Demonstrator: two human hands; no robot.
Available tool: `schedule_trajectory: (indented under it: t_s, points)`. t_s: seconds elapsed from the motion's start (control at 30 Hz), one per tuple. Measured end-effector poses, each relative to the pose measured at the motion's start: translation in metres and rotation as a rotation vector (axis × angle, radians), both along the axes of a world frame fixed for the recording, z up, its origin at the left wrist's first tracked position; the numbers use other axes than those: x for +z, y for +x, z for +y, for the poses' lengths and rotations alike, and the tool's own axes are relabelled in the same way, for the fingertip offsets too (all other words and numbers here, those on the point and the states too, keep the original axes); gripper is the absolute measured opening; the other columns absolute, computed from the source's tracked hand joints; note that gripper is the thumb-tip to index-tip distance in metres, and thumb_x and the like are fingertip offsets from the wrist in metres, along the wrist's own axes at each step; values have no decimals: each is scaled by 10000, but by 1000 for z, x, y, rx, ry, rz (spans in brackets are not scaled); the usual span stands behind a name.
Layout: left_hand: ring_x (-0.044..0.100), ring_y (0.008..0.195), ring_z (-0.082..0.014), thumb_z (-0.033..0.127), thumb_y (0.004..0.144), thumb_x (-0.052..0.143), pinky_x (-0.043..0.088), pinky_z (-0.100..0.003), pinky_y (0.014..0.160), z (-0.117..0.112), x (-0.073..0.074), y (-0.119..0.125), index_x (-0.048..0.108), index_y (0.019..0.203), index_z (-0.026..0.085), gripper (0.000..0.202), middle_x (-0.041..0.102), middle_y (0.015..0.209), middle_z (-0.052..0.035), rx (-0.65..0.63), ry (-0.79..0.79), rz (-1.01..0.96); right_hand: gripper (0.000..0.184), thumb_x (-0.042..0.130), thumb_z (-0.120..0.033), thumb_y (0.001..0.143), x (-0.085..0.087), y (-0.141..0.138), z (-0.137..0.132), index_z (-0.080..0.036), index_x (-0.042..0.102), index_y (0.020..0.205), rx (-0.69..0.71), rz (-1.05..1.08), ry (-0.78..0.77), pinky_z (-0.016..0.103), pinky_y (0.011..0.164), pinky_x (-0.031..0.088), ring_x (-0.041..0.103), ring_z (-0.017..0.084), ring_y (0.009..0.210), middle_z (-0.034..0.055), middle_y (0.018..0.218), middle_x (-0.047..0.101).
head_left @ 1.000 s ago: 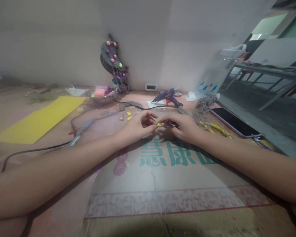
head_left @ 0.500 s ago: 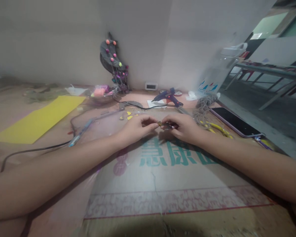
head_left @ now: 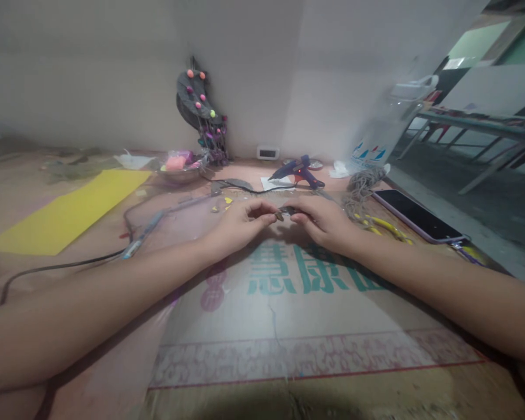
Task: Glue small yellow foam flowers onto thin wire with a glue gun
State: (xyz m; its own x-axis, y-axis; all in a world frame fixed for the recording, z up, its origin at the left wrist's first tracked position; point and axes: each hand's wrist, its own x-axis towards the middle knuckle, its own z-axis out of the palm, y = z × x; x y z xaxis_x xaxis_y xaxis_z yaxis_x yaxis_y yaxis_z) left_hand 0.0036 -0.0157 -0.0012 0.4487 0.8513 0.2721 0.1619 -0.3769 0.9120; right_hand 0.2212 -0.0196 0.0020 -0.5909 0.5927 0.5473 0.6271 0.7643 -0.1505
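My left hand and my right hand meet over a cardboard sheet with green print. Both are closed in a pinch, fingertips almost touching. Between them sits a tiny piece, dark and yellowish, pinched by my left fingers. My right fingers grip a small dark object right beside it; I cannot make out what it is. A few small yellow cut-outs lie just beyond my left hand.
A blue glue gun rests at the back, its black cord trailing left. A yellow sheet lies at left, a phone and yellow-handled pliers at right, twine behind them. A dark ornament with coloured balls leans on the wall.
My left fingers have closed from a loose spread into a tight pinch. The small piece has turned, showing dark instead of bright yellow. Both hands have shifted slightly away from me.
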Motion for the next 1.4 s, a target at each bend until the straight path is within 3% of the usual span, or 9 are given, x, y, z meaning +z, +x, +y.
schedule_trajectory:
  t_s: [0.37,0.7,1.1,1.27,1.4]
  points:
    - [602,729,-129,234,827,609,474,-247,677,-2,4,0,643,849,161,83,658,755,-10,-21,-14,1,333,412,-378,985,-1,0,1,-169,638,1112,1,-31,19,366,771,462,638,243,881,111,980,716]
    - [616,740,-136,241,834,610,492,-264,709,2,-1,-1,662,899,161,116,673,766,-15,-31,13,18,352,408,-389,987,-1,0,1,-164,647,1116,16,-47,-4,360,780,459,648,247,898,121,1015,723]
    - [616,742,-140,240,832,606,489,-263,701,0,1,-1,667,888,163,113,672,762,-14,-34,7,30,361,394,-401,997,0,0,1,-173,667,1061,30,-52,11,326,736,443,649,223,836,99,927,729]
    - [611,735,-135,237,820,621,488,-272,708,2,0,0,660,873,159,102,669,784,-20,-14,-14,0,323,425,-378,979,-1,1,0,-185,645,1116,-27,24,-13,356,788,473,653,248,924,106,1007,721]
    - [601,716,-129,244,830,611,482,-267,696,3,-1,-1,660,869,159,105,665,780,-19,-22,5,8,331,436,-373,973,-1,1,0,-166,643,1127,18,-13,-9,368,782,480,656,254,907,118,1007,723]
